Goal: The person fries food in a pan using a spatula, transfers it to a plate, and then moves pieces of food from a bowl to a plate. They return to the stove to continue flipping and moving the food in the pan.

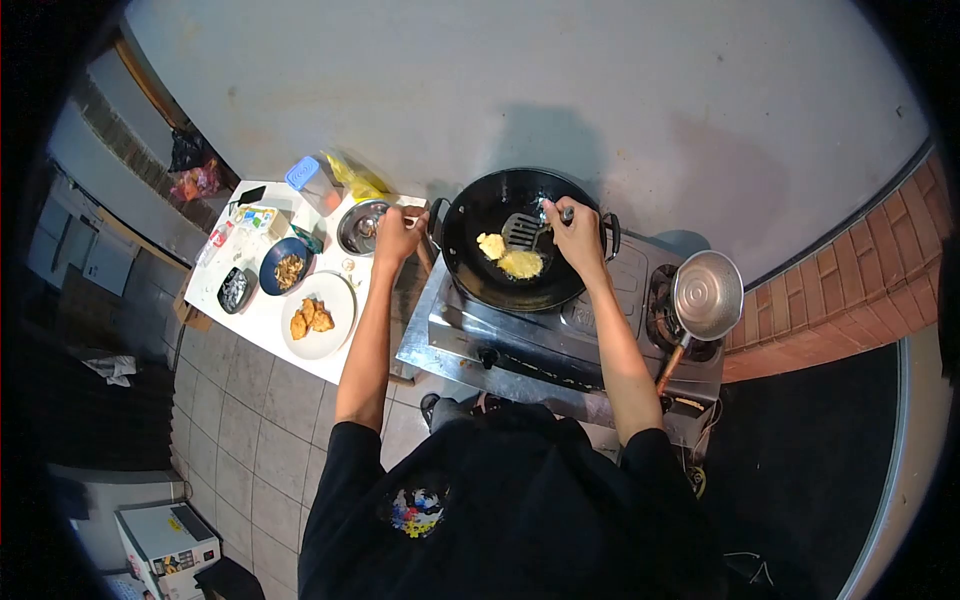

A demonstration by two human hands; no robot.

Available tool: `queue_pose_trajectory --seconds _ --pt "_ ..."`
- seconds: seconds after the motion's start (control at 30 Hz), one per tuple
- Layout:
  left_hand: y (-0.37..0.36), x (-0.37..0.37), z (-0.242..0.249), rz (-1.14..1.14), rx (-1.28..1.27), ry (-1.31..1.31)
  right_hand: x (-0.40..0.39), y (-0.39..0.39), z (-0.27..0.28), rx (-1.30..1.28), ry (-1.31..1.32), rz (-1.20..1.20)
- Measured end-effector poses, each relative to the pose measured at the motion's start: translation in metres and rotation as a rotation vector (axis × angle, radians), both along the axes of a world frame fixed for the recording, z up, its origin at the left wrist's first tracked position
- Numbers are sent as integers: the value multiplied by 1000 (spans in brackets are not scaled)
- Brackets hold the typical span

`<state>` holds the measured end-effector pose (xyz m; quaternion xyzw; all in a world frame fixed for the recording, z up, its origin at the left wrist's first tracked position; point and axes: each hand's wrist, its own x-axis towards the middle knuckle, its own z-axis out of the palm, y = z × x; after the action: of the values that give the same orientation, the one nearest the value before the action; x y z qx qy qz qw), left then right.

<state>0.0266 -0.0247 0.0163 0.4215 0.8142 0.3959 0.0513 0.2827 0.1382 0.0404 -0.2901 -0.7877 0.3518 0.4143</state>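
In the head view my right hand (pixel 580 238) is closed around the handle of a slotted spatula (pixel 523 231), its blade low inside a black wok (pixel 480 278). Two yellow pieces of frying food (pixel 520 264) lie in the wok by the blade, one larger than the other. My left hand (pixel 399 236) is closed between the wok's left handle (pixel 436 216) and a metal bowl (pixel 352 241). What its fingers grip is too small to make out. The bowl's contents are partly hidden by this hand.
The wok sits on a gas stove (pixel 470 335), with a metal saucepan (pixel 708 290) on the right burner. On the white table (pixel 262 335) stand a plate (pixel 335 340) of fried pieces, a blue bowl (pixel 268 272), a small black dish (pixel 234 292) and a lidded container (pixel 310 180).
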Motion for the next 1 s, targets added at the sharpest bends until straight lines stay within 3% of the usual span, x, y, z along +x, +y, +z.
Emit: queue_pose_trajectory --seconds 0.63,0.77,1.0 --pt "-2 1 0 13 43 23 5 -48 35 94 8 67" --pt "-3 6 3 18 13 12 0 -54 29 154 128 112" --pt "-6 4 2 0 28 10 17 -44 40 192 112 -64"
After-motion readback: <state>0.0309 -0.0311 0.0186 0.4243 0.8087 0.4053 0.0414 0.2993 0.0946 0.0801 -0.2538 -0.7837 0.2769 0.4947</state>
